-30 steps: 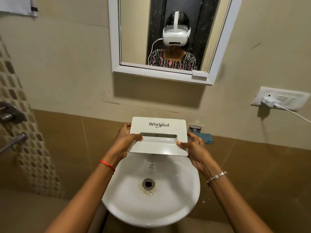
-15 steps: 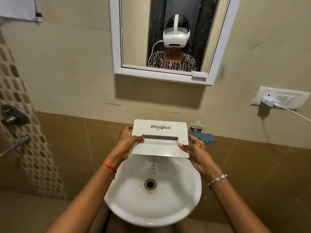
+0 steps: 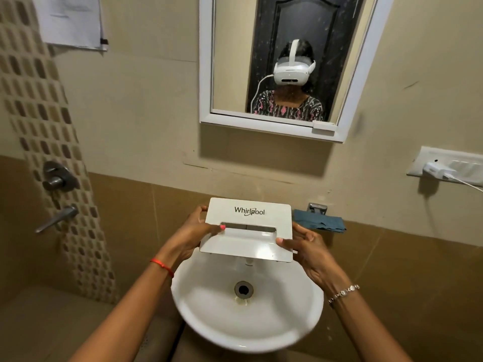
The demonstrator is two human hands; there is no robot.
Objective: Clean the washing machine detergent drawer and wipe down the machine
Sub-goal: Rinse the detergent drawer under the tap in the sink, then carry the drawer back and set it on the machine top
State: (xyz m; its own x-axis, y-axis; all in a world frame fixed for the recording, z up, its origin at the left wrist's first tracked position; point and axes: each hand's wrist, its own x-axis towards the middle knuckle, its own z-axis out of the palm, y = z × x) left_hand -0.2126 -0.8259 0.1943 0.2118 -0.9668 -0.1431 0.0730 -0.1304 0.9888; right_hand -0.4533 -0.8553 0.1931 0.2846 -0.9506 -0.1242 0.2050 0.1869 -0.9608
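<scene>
— Two hands, one part: where is it?
— Over the back edge of the white washbasin. The Whirlpool detergent drawer is held there with its front panel tilted up toward the camera. I cannot tell whether its lower edge touches the rim, and what lies behind the panel is hidden.
— How will it handle?
— It looks like moulded plastic, so I judge it light and stiff, not fragile. The face is glossy and will likely turn slippery once wet or soapy.
— And the grip?
— Each grip is closed on a short side of the panel. The left hand lays its thumb at the end of the handle slot. The right hand presses its thumb near the lower corner, fingers wrapped behind. The side edges give the surest hold, and the slot would serve for one-handed rinsing.
— Anything for wiping?
— A folded blue cloth lies by the wall just right of the drawer, apart from it. Below, the drain is unplugged.
</scene>
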